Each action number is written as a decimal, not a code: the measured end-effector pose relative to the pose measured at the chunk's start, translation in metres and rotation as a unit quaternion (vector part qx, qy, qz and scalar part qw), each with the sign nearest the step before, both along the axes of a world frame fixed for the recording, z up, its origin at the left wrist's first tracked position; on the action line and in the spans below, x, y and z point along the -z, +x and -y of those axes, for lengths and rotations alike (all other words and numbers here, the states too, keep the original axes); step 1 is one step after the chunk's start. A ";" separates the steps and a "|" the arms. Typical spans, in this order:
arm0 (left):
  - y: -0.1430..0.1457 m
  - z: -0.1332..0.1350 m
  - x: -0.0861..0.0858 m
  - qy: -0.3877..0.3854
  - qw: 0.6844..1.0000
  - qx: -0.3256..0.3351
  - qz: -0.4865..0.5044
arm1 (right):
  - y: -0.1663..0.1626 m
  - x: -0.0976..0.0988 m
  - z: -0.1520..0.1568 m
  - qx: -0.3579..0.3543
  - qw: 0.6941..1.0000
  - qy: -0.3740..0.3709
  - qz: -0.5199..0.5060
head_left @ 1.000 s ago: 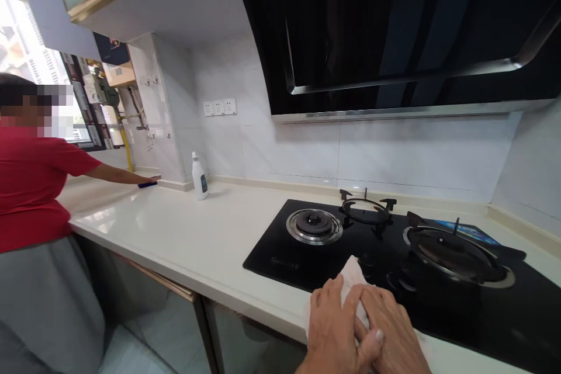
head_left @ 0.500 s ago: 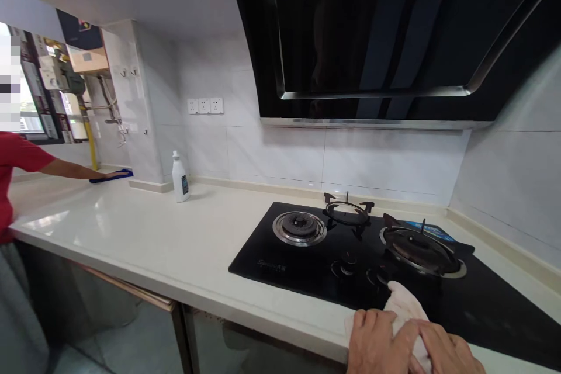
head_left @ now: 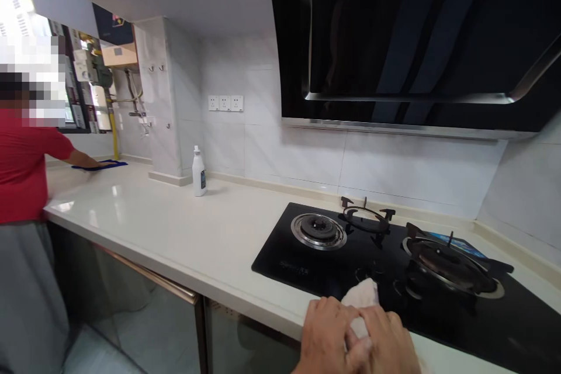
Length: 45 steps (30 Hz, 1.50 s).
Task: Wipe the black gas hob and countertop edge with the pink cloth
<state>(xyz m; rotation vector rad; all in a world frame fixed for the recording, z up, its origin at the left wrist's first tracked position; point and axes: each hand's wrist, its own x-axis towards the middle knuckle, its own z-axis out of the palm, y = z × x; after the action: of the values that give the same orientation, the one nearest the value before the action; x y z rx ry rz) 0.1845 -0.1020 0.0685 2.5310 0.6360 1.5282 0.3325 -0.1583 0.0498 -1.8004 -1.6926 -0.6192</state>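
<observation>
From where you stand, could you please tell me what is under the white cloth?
The white cloth rests on the black glass hob near its front edge; the glass beneath is hidden.

Left hand (head_left: 326, 339) and right hand (head_left: 385, 342) cut off at the wrists by the bottom edge; white cloth (head_left: 363, 293) mostly buried under both. Co-worker's head (head_left: 33, 82) pixelated at upper left, body cut off by the left edge. Range hood (head_left: 407, 35) cropped at top and right. Label on the white bottle (head_left: 199, 181) too small to read, likewise the lettering on the black glass gas hob (head_left: 293, 267).
</observation>
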 end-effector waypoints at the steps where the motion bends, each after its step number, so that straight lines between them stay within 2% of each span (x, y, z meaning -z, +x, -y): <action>1: -0.015 -0.005 -0.004 -0.007 1.000 -0.013 0.004 | -0.016 -0.005 -0.008 -0.019 1.000 0.006 0.001; 5: -0.070 -0.025 -0.011 -0.025 0.997 -0.072 0.022 | -0.077 -0.022 -0.037 -0.080 0.996 0.024 0.011; 9: -0.110 -0.043 -0.011 -0.020 0.993 -0.109 0.043 | -0.119 -0.030 -0.061 -0.113 0.993 0.026 0.023; 13: -0.125 -0.053 -0.011 -0.007 0.988 -0.146 0.056 | -0.134 -0.033 -0.073 -0.134 0.990 0.024 0.026; 17: -0.120 -0.052 -0.013 0.010 0.981 -0.183 0.071 | -0.131 -0.037 -0.071 -0.158 0.987 0.022 0.012; 21: -0.111 -0.045 -0.014 0.004 0.976 -0.206 0.075 | -0.123 -0.041 -0.064 -0.180 0.983 0.027 -0.010; 27: -0.085 -0.032 -0.007 -0.003 0.980 -0.189 0.068 | -0.093 -0.039 -0.049 -0.198 0.979 0.033 -0.033; 31: -0.048 -0.015 -0.004 -0.007 0.987 -0.155 0.034 | -0.051 -0.034 -0.027 -0.183 0.981 0.004 -0.061; 37: 0.029 0.021 -0.012 -0.044 0.995 -0.090 -0.021 | 0.027 -0.029 0.017 -0.156 0.980 -0.053 -0.110; 41: 0.070 0.037 -0.012 -0.034 0.998 -0.052 -0.013 | 0.070 -0.019 0.040 -0.106 0.988 -0.040 -0.103; 45: 0.084 0.042 -0.009 -0.024 0.999 -0.039 -0.023 | 0.086 -0.009 0.048 -0.083 0.994 0.002 -0.067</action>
<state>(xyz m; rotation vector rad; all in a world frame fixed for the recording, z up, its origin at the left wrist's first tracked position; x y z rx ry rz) 0.2682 -0.1441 0.0775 2.5405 0.7761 1.4653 0.4188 -0.2064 0.0590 -1.6400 -1.7250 -0.4202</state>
